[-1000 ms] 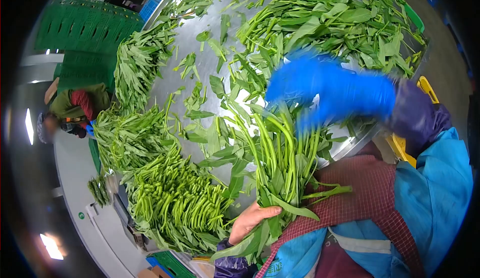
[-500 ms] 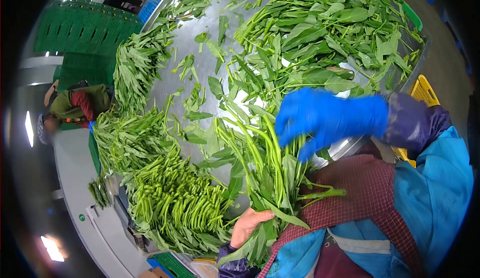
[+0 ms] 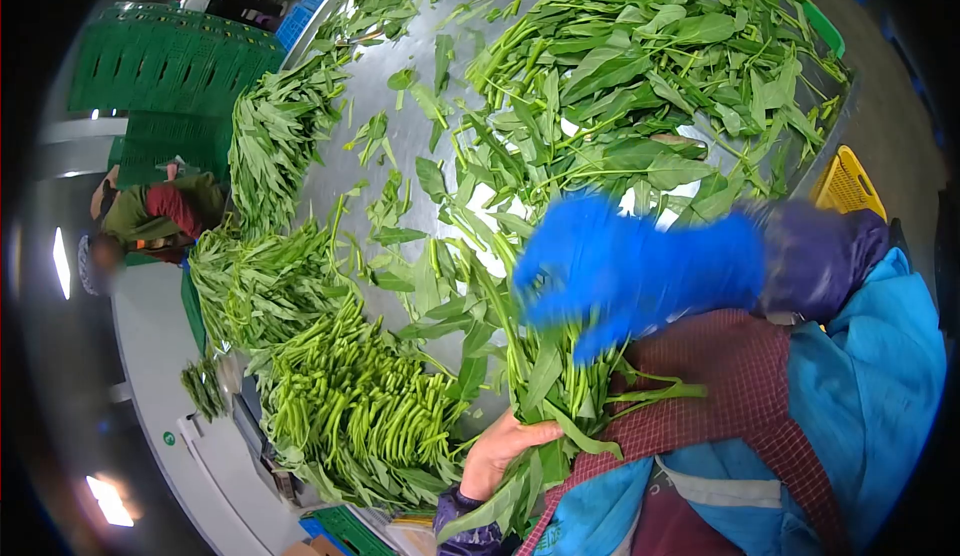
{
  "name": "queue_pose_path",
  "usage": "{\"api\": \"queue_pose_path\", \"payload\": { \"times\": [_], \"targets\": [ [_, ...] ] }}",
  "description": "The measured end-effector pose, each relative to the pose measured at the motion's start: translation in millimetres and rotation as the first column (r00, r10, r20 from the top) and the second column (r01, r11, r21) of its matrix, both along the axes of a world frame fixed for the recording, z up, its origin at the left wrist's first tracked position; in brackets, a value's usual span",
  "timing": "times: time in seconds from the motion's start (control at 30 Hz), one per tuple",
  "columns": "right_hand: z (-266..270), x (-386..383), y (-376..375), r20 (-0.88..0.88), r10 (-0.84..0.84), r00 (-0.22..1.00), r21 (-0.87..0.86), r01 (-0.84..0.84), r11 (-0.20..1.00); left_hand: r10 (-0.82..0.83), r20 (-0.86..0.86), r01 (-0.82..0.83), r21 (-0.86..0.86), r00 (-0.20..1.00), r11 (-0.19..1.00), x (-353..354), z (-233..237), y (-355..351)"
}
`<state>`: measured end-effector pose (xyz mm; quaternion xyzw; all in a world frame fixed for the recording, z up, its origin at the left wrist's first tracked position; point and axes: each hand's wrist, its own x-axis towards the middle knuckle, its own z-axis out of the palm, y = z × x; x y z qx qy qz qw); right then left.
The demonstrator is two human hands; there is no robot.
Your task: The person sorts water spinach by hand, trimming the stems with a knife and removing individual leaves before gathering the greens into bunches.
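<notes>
My bare left hand is closed around the leafy part of a bunch of water spinach, held against my checked apron with the stems pointing up and away. My right hand, in a blue glove, is over the upper stems of that bunch. Motion smears its fingers, so whether they grip the stems cannot be made out. One thick stem sticks out sideways from the bunch across the apron.
A big loose heap of water spinach covers the far side of the metal table. Stacked bunches line its left edge, with cut bits between. A co-worker stands at left by green crates. A yellow basket is at right.
My right hand has moved left and slightly down, across the stems of the bunch. My left hand keeps its hold in nearly the same place. The co-worker has shifted slightly.
</notes>
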<state>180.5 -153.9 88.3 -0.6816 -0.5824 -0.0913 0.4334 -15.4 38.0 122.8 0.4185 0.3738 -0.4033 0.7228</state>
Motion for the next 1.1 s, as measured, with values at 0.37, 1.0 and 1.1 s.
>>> {"api": "queue_pose_path", "payload": {
  "times": [0.37, 1.0, 1.1],
  "targets": [
    [0.6, 114.2, -29.4, -0.446, -0.473, 0.760, -0.348, 0.339, 0.874, -0.169, 0.158, 0.167, 0.032, 0.973, 0.986, -8.2, -16.8, 14.6],
    [16.5, 117.2, -14.3, 0.448, -0.363, 0.817, -0.610, 0.576, 0.544, -0.076, 0.137, 0.080, -0.024, 0.988, 0.997, 7.1, -13.9, 16.4],
    [33.1, 78.9, 25.6, -0.017, 0.142, 0.990, -0.028, -0.142, 0.989, -0.112, 0.032, 0.112, -0.011, 0.993, 0.994, 26.5, 3.0, 14.5]
  ]
}}
